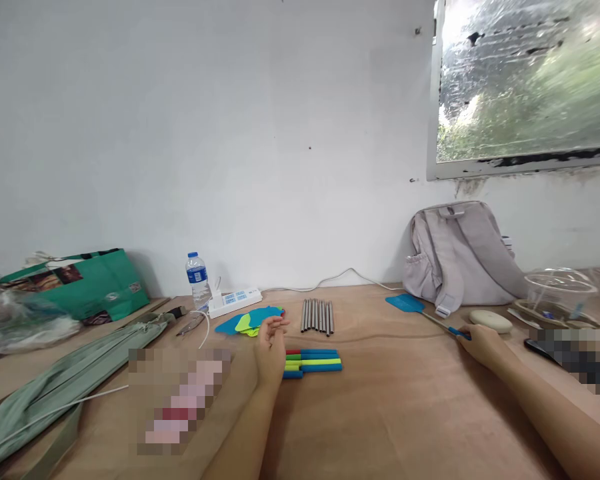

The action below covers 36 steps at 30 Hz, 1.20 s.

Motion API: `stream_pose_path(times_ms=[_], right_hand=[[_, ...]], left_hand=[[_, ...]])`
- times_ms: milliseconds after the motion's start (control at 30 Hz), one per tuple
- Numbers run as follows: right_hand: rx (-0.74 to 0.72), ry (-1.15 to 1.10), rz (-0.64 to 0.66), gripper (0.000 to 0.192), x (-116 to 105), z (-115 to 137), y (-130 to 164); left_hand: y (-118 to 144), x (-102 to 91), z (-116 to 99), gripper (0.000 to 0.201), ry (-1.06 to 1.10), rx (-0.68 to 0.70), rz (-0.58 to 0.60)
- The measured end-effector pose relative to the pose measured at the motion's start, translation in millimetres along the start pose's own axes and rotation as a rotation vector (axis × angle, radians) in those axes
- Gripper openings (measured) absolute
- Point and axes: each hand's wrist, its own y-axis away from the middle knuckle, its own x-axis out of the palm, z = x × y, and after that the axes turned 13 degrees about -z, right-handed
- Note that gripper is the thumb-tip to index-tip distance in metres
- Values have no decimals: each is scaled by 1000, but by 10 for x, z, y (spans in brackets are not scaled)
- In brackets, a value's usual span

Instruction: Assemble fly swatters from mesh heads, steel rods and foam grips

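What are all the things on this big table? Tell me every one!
Blue plastic fly swatter: one, right of middle, handle end in the right hand's grip.
Grey metal rods: a row, middle.
Coloured plastic handles: a stack, blue, green, yellow, red, beside the left hand.
Blue and yellow swatter heads: a small pile, left of the rods.
White power strip: one, by the wall.
Clear water bottle: one, blue cap, upright.
Green bag: one, far left.
Grey backpack: one, against the wall.
Cream oval case: one, right.
Clear plastic tub: one, far right.
Left hand: open, resting on the table.
Right hand: holding the swatter.
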Motion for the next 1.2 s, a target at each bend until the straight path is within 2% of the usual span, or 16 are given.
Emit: stream_pose_path(times_ms=[67, 133, 200, 267, 300, 367, 433, 567, 700, 967, 1067, 1167, 1200], right_hand=[[-17, 24, -31, 18, -54, 72, 5], [-82, 0, -75, 23, -128, 272, 42], [-287, -185, -112, 24, -189, 603, 132], [-447, -396, 3, 23, -211, 1025, 263], [-468, -479, 66, 24, -204, 1249, 331], [-453, -596, 137, 27, -157, 1677, 432], [-432, -660, 155, 28, -79, 2043, 453], [-343, -660, 130, 23, 104, 2524, 263], [-286, -622, 139, 17, 234, 2696, 60], [-245, -496, 201, 12, 254, 2656, 75], [-197, -418, 208, 12, 264, 2650, 85], [-145, -356, 212, 12, 264, 2613, 82], [-129, -341, 216, 12, 259, 2591, 78]], left_hand=[[-78, -136, 5, 14, -167, 153, 20], [-145, -258, 10, 17, -348, 328, 80], [-179, -324, 16, 18, -478, 471, 152], [-169, -315, 20, 19, -560, 561, 216], [-147, -287, 18, 19, -593, 590, 244], [-79, -208, 3, 18, -650, 626, 294], [0, -132, -29, 16, -685, 642, 354], [127, -52, -131, 16, -685, 660, 474], [198, -15, -199, 14, -661, 682, 538], [215, 41, -159, 14, -664, 668, 565], [124, 29, -86, 14, -670, 639, 520], [-74, -72, 48, 22, -664, 591, 410], [-158, -131, 105, 28, -649, 560, 332]])
